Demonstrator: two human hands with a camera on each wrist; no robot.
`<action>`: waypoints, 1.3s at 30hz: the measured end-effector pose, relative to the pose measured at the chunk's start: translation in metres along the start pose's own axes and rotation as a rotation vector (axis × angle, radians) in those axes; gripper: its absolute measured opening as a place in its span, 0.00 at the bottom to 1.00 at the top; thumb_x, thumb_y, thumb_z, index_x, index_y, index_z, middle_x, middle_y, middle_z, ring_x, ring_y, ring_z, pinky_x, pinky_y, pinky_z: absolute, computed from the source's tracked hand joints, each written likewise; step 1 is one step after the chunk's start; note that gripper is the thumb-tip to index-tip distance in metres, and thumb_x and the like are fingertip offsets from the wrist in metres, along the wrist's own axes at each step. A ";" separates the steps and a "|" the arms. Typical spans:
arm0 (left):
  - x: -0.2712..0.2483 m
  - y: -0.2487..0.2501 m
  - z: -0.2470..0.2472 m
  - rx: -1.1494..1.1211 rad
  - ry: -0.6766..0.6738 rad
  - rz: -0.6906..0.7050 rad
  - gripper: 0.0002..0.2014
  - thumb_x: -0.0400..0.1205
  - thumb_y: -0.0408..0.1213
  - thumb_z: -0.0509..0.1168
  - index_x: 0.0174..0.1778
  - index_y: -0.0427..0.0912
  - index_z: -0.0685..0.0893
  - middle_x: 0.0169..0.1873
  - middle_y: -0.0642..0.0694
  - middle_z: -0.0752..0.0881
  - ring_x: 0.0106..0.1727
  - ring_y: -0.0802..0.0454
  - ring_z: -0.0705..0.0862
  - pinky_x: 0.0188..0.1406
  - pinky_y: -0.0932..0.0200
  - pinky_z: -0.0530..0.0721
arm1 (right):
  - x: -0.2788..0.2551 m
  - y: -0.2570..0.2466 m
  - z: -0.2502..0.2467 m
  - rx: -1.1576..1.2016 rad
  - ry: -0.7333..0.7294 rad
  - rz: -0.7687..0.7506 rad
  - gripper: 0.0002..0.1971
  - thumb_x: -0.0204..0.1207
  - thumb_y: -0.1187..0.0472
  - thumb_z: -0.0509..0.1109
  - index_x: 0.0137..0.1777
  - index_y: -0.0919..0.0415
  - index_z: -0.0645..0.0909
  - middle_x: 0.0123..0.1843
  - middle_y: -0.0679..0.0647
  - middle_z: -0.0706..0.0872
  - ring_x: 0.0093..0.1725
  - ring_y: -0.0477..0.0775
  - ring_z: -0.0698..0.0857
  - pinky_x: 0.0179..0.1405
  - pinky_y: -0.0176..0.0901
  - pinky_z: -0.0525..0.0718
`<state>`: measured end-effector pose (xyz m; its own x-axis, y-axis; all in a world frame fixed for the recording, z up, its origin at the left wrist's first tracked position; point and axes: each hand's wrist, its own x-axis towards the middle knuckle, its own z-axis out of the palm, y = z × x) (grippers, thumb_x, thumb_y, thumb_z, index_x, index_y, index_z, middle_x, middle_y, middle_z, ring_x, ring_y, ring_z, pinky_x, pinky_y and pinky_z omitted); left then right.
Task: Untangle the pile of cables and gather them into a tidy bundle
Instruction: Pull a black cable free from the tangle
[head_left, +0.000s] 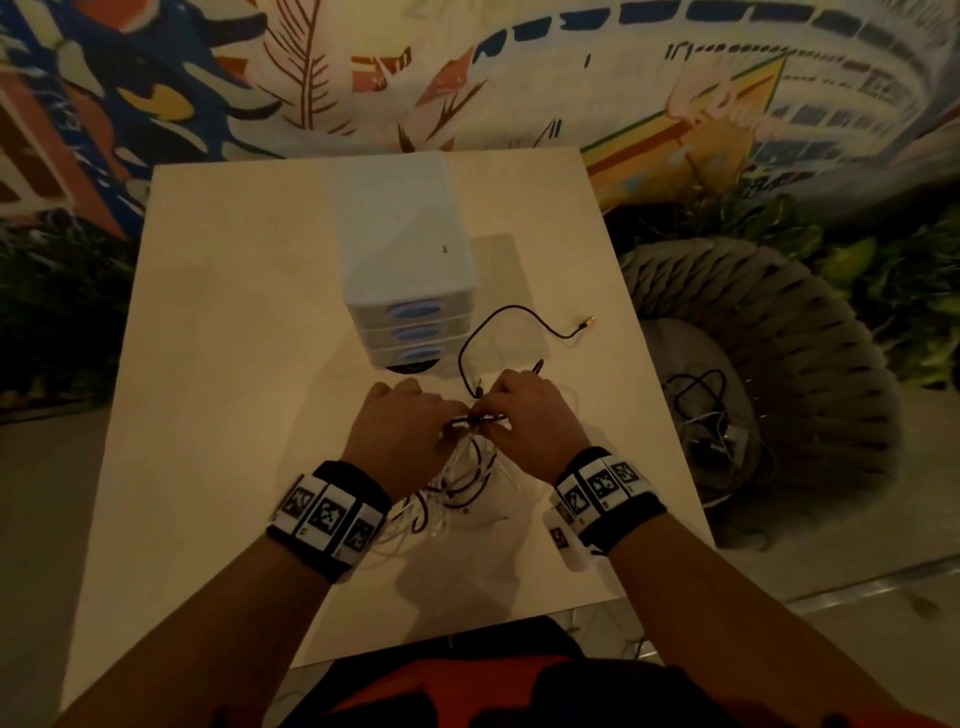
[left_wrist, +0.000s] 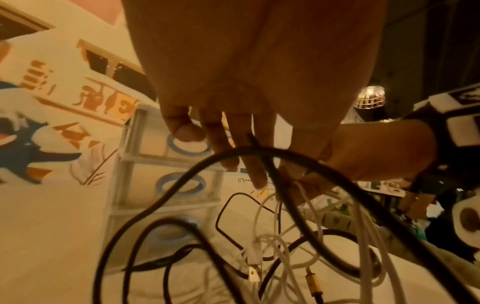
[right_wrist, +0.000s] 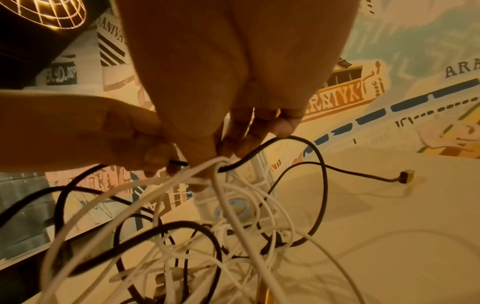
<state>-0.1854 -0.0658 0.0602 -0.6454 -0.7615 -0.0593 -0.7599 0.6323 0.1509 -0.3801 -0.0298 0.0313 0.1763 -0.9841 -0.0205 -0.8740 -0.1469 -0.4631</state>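
Observation:
A tangle of white and black cables (head_left: 462, 491) lies on the pale table (head_left: 218, 364) between my wrists, and part of it is lifted. Both hands meet just above it. My left hand (head_left: 457, 422) pinches a black cable (left_wrist: 197, 164) that loops over its fingers (left_wrist: 255, 172). My right hand (head_left: 489, 415) pinches a bunch of white cables (right_wrist: 207, 166) together with a black cable (right_wrist: 320, 164). A thin black cable (head_left: 511, 310) arcs away to a gold connector (head_left: 587, 325) lying on the table at the right. The wrist views show loose loops (right_wrist: 182, 246) hanging beneath the hands.
A white three-drawer unit (head_left: 405, 260) with blue handles stands just beyond my hands. Right of the table is a woven chair (head_left: 810, 374) with more cables (head_left: 701, 395) on its seat. A painted wall lies behind.

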 end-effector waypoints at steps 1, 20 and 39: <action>0.002 0.001 -0.001 -0.007 -0.004 0.008 0.17 0.88 0.55 0.55 0.62 0.60 0.88 0.48 0.54 0.92 0.50 0.44 0.83 0.48 0.50 0.71 | 0.000 0.000 0.000 0.023 -0.008 0.000 0.08 0.78 0.53 0.76 0.55 0.51 0.91 0.47 0.55 0.82 0.48 0.62 0.82 0.46 0.57 0.81; -0.009 0.002 -0.020 -0.707 0.288 -0.297 0.03 0.92 0.39 0.54 0.55 0.47 0.72 0.29 0.52 0.74 0.28 0.57 0.74 0.25 0.57 0.64 | -0.020 0.022 -0.009 0.093 0.121 0.123 0.17 0.83 0.42 0.61 0.62 0.42 0.88 0.55 0.47 0.86 0.57 0.54 0.81 0.55 0.53 0.77; 0.002 0.003 -0.043 -0.216 0.243 -0.061 0.16 0.88 0.44 0.56 0.55 0.45 0.89 0.45 0.44 0.91 0.39 0.39 0.87 0.36 0.47 0.86 | 0.010 -0.004 -0.012 0.304 -0.076 0.082 0.10 0.88 0.54 0.65 0.57 0.57 0.85 0.53 0.55 0.91 0.52 0.57 0.87 0.45 0.41 0.74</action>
<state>-0.1861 -0.0715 0.1032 -0.5421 -0.8252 0.1586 -0.7457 0.5595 0.3618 -0.3805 -0.0398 0.0439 0.1541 -0.9795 -0.1295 -0.7136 -0.0197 -0.7003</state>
